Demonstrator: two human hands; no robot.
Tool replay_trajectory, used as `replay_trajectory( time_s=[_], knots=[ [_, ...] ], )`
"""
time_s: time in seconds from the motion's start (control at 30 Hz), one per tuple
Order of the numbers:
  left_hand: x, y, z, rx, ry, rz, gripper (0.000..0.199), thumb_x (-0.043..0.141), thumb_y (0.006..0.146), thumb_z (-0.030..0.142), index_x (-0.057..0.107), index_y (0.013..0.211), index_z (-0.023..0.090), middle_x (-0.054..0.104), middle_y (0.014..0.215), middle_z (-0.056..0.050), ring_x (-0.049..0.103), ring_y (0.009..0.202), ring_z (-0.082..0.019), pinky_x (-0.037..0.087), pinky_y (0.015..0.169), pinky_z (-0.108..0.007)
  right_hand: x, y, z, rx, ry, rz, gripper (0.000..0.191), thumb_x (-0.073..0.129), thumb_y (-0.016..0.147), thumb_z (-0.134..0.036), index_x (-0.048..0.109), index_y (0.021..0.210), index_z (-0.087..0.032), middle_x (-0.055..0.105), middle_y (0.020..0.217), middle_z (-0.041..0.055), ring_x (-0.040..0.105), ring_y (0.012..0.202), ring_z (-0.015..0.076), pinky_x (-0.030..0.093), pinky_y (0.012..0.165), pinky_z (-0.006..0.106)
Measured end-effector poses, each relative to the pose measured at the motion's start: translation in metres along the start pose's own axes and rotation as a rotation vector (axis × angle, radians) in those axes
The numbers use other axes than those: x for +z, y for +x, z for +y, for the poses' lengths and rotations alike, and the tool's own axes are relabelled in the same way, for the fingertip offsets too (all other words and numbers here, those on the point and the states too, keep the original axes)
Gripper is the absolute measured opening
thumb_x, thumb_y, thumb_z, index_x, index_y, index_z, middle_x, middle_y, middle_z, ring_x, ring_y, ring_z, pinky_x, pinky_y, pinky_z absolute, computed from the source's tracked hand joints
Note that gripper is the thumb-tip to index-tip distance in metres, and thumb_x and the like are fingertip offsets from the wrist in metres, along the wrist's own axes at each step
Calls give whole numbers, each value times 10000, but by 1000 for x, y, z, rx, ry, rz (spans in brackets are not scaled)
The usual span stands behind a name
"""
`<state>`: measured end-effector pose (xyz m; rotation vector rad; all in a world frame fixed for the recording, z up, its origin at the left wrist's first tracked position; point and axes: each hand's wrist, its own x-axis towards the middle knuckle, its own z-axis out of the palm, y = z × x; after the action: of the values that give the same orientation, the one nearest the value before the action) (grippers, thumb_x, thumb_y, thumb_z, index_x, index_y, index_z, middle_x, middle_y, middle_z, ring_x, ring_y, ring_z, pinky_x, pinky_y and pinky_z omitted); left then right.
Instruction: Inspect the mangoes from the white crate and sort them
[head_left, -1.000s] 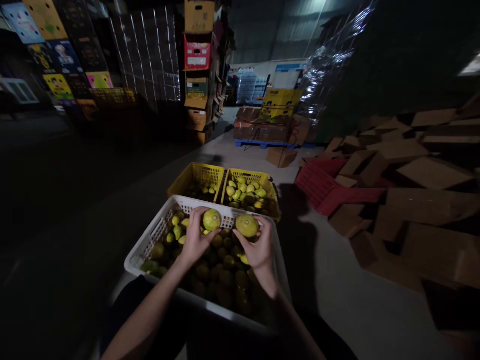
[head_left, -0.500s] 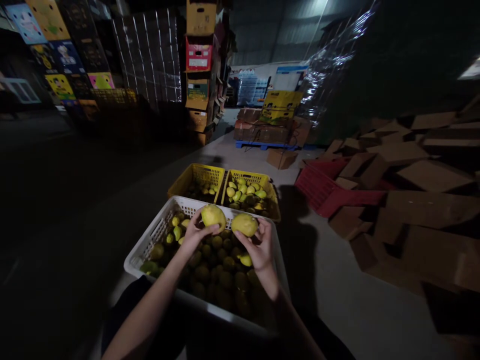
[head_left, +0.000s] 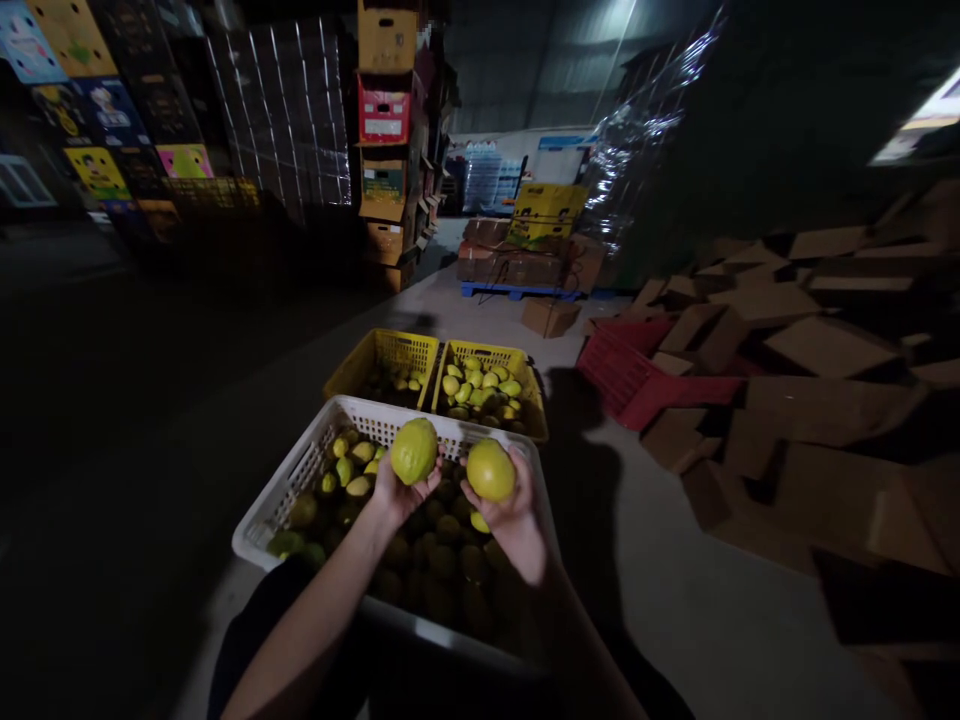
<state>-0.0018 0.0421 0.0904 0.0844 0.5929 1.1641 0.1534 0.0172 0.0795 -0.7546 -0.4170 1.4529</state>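
The white crate (head_left: 375, 420) stands in front of the person, with a pile of fruits (head_left: 442, 560) inside it, yellow and green at its far left part and dim in the shadow nearer the body. Above the far half of the white crate, the left hand (head_left: 403, 500) is partly open, palm turned up, its curled fingers and thumb bearing a bumpy yellow-green fruit (head_left: 413, 451). To the right of that, also above the far half of the white crate, the right hand (head_left: 516, 515) is half closed round a smoother yellow fruit (head_left: 491, 470), thumb on its left side and fingers at its right. The two held fruits are apart from each other. Just beyond the white crate's far rim are two yellow crates side by side: the left yellow crate (head_left: 346, 372) has a few fruits low inside, and the right yellow crate (head_left: 534, 385) holds more of them. Whether either touches the white crate cannot be told. To the right of the white crate, well apart from it, a red crate (head_left: 619, 385) lies tilted against a heap of brown cardboard (head_left: 795, 430). Far beyond the white crate are a tall stack of cartons (head_left: 384, 110) and a blue pallet (head_left: 517, 291) loaded with boxes.
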Motion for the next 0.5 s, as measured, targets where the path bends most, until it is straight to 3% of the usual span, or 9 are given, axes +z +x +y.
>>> replay_trajectory(
  time_s=[0.07, 0.17, 0.23, 0.3, 0.4, 0.5],
  knots=[
    [2, 2, -3, 18, 7, 29, 360, 339, 954, 212, 594, 1175, 86, 701, 763, -110, 668, 619, -174, 564, 575, -271, -2, -6, -1, -29, 39, 52, 459, 695, 673, -252, 559, 1093, -379, 701, 1036, -36, 680, 825, 193, 578, 675, 364],
    [5, 3, -4, 13, 21, 40, 335, 428, 945, 261, 585, 1196, 104, 705, 787, -97, 684, 675, -193, 585, 636, -313, 0, -6, -7, 115, 39, 134, 263, 647, 716, -244, 597, 965, -315, 719, 824, -37, 676, 669, 180, 556, 587, 323],
    [5, 2, -3, 33, -4, 8, 342, 491, 925, 335, 592, 1166, 115, 706, 818, -92, 689, 712, -203, 594, 677, -337, 2, -3, -9, 237, 22, 85, 75, 605, 777, -279, 609, 845, -247, 705, 682, -5, 656, 581, 178, 534, 540, 300],
    [3, 1, -2, 75, -27, -3, 304, 543, 897, 336, 601, 1120, 138, 704, 823, -70, 689, 723, -190, 598, 695, -327, 3, -1, -9, 287, 6, -3, 114, 570, 827, -308, 616, 782, -214, 706, 642, 28, 647, 546, 175, 511, 501, 277],
    [0, 0, 0, 92, -21, 34, 226, 563, 878, 316, 615, 1021, 150, 690, 776, -47, 672, 672, -158, 595, 661, -286, 1, 3, -6, 256, 1, -30, 131, 571, 843, -324, 626, 780, -223, 704, 625, 12, 634, 504, 167, 472, 438, 249],
    [-3, 0, 2, 80, 27, 65, 348, 491, 890, 450, 616, 915, 126, 661, 708, -63, 618, 549, -148, 575, 548, -284, -2, 8, -3, 284, -9, 19, 140, 569, 844, -345, 620, 776, -234, 689, 601, -7, 632, 485, 169, 470, 428, 253]
  ],
)
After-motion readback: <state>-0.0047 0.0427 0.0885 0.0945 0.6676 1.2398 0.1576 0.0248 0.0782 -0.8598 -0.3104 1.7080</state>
